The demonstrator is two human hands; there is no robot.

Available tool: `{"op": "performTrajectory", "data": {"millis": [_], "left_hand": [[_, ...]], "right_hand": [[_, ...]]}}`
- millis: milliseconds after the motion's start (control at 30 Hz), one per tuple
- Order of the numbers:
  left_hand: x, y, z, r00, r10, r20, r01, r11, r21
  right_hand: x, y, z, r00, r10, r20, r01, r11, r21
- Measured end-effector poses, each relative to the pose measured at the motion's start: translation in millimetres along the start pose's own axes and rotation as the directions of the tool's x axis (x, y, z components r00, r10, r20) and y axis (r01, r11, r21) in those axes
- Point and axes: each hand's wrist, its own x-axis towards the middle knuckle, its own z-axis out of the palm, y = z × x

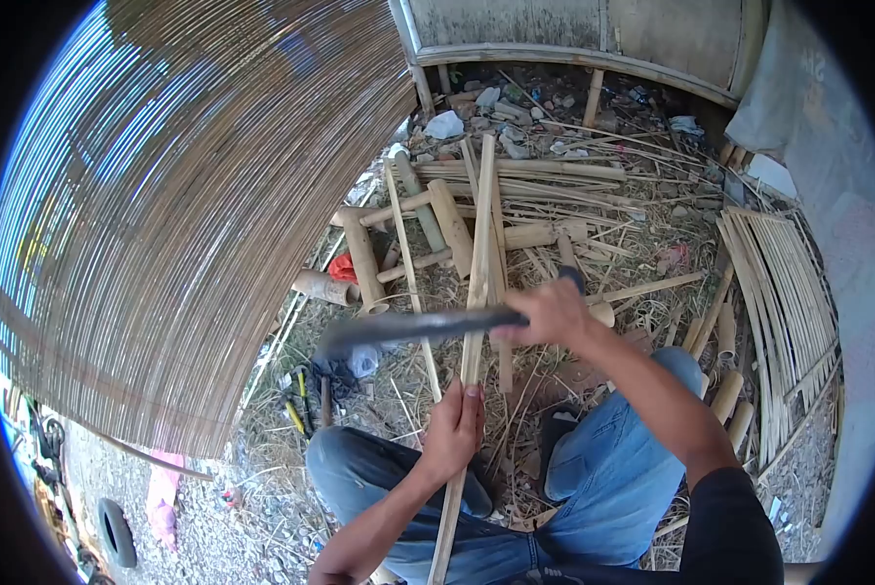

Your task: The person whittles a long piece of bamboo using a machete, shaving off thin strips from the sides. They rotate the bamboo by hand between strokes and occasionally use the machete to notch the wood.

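Left hand (454, 429) clenched round strip (477, 283), right hand (550, 314) gripping knife (418, 327) across it. Probably light, stiff, splintery (bamboo, seemingly). Best held low, below the blade.

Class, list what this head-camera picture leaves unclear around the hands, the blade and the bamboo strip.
- Blade, head view: smeared by motion blur, so its edge and tip cannot be read.
- Bamboo strip: lower end cut off by the bottom edge.
- Right hand: fist hides the handle.
- Left hand: fingers wrap behind the strip, unseen.
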Motion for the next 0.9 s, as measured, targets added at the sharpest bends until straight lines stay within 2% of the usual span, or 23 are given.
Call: {"op": "performTrajectory", "data": {"millis": [33,67,167,200,233,300,367,433,500,600,633,700,733,900], "left_hand": [[-10.5,0.7,3.0,1.0,-0.027,0.005,0.027,0.999,0.018],[-14.5,-1.7,2.8,0.999,-0.034,0.018,0.034,0.999,0.028],[-16.8,6.5,8.6,0.994,-0.026,0.107,0.027,1.0,-0.009],[-12.8,8.0,10.0,0.993,-0.032,0.111,0.035,0.999,-0.026],[-12.8,9.4,11.1,0.992,-0.039,0.123,0.043,0.999,-0.032],[-10.7,18.1,11.5,0.986,-0.058,0.159,0.09,0.976,-0.199],[-11.2,27.3,9.6,0.977,-0.12,0.175,0.159,0.961,-0.228],[-5.1,33.3,10.0,0.969,-0.116,0.218,0.181,0.933,-0.31],[-3.7,32.9,11.7,0.976,-0.077,0.202,0.136,0.946,-0.294],[-1.8,27.3,9.1,0.982,-0.107,0.157,0.145,0.956,-0.253],[-1.8,26.7,7.0,0.98,-0.135,0.147,0.169,0.953,-0.251],[-3.1,26.3,5.2,0.977,-0.166,0.134,0.195,0.949,-0.246],[-4.5,26.5,5.1,0.978,-0.162,0.13,0.19,0.952,-0.24],[-3.6,26.0,-0.7,0.981,-0.12,0.151,0.147,0.971,-0.188]], "right_hand": [[16.9,16.5,-17.3,0.957,0.291,-0.004,-0.291,0.956,0.043],[26.2,25.2,-36.3,0.83,0.558,0.0,-0.556,0.827,0.079],[8.7,32.5,-60.9,0.775,0.628,-0.069,-0.614,0.774,0.157],[2.8,24.3,-52.1,0.773,0.623,-0.118,-0.587,0.774,0.236],[-1.6,17.2,-44.5,0.767,0.632,-0.112,-0.599,0.768,0.227],[-1.5,5.2,-37.0,0.788,0.605,-0.114,-0.525,0.757,0.388],[-5.0,-0.5,-38.1,0.805,0.588,-0.076,-0.507,0.749,0.426],[-4.9,-1.2,-42.0,0.858,0.512,-0.035,-0.473,0.815,0.334],[-8.7,-10.5,-41.4,0.869,0.495,-0.001,-0.465,0.817,0.343],[-12.4,-22.0,-30.8,0.946,0.316,0.072,-0.324,0.914,0.243],[-13.0,-25.6,-29.0,0.945,0.318,0.072,-0.326,0.913,0.247],[-13.5,-32.0,-27.9,0.977,0.177,0.115,-0.189,0.977,0.102],[-14.7,-29.3,-19.4,0.992,0.123,0.036,-0.125,0.99,0.07],[-7.8,-3.7,-16.4,0.986,0.164,0.015,-0.165,0.986,0.03]]}}
